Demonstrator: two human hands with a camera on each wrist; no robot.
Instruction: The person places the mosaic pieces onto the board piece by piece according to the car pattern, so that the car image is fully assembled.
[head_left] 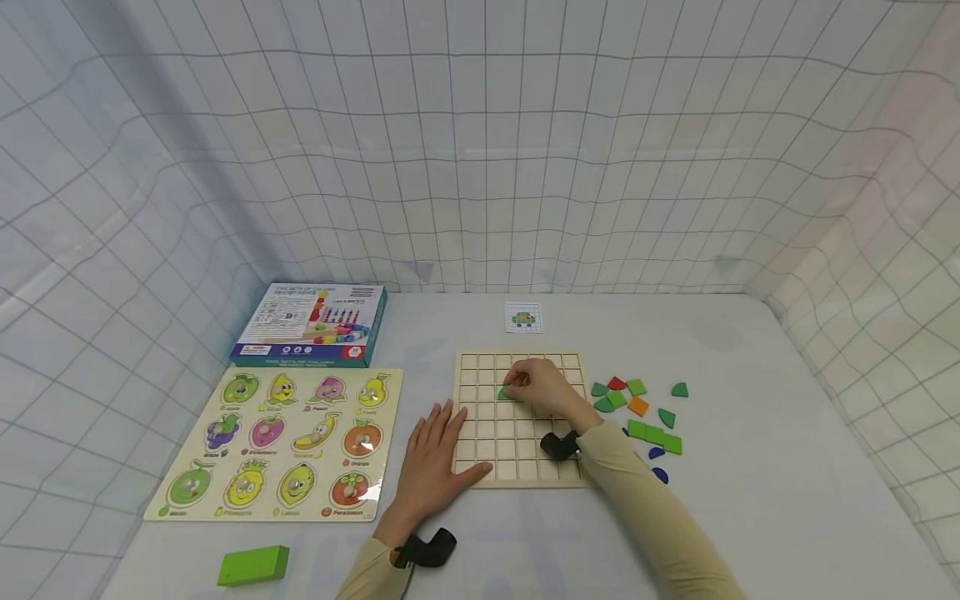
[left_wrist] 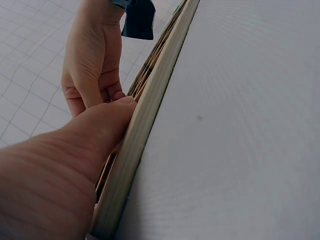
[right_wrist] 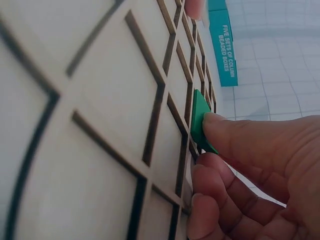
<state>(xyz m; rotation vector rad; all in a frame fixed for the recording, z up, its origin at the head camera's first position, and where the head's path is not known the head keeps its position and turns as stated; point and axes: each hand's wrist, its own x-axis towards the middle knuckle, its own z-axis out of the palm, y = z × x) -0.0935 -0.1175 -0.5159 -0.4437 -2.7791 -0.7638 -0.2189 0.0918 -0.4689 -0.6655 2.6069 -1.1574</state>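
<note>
Pinching a small flat green piece [head_left: 506, 392] with its thumb and fingertips, the right hand [head_left: 543, 387] holds it over a square near the middle of the wooden grid board [head_left: 480, 417]. The left hand [head_left: 433, 454] lies flat with straight fingers, its thumb pressing the board's near left edge. Loose colored pieces [head_left: 637, 408] sit just right of the board, with bare table beyond.

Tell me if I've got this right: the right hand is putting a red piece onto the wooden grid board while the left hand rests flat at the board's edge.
Not quite: the piece is green, not red, as the right wrist view shows. The right hand pinches it over the wooden grid board; the left hand rests flat at its edge.
</note>
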